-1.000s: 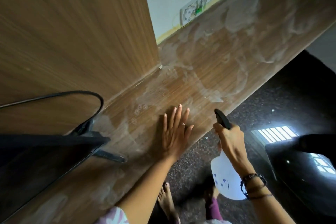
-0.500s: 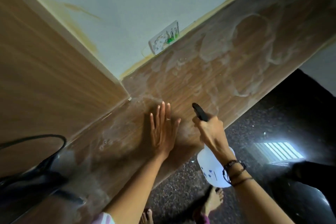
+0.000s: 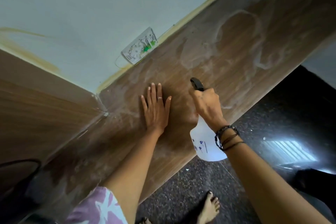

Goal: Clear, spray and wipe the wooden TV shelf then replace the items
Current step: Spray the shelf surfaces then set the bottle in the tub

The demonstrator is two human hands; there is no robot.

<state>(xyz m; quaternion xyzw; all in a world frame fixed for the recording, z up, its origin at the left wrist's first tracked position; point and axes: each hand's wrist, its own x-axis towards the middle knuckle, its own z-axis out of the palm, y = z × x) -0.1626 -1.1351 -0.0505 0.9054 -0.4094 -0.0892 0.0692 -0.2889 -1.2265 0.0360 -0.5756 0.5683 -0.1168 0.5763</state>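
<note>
Gripping the neck of a white spray bottle (image 3: 205,143), the right hand (image 3: 207,107) is curling its fingers round the black spray head (image 3: 197,84), whose nozzle is pointing out over the wooden shelf (image 3: 236,56). Dark cord bracelets (image 3: 226,138) are circling that wrist. Nearest the camera, a bare foot (image 3: 209,209) is standing on the dark speckled floor (image 3: 181,187), and a pink patterned sleeve (image 3: 98,207) is showing at the left arm. Further out, the left hand (image 3: 154,109) is lying flat on the shelf with fingers straight and spread, a ring (image 3: 159,98) on one finger; it is holding nothing. Pale dusty swirls are covering the shelf surface beyond both hands. At the far edge, a white switch plate (image 3: 140,49) is sitting on the pale wall (image 3: 91,5) just above the shelf.
</note>
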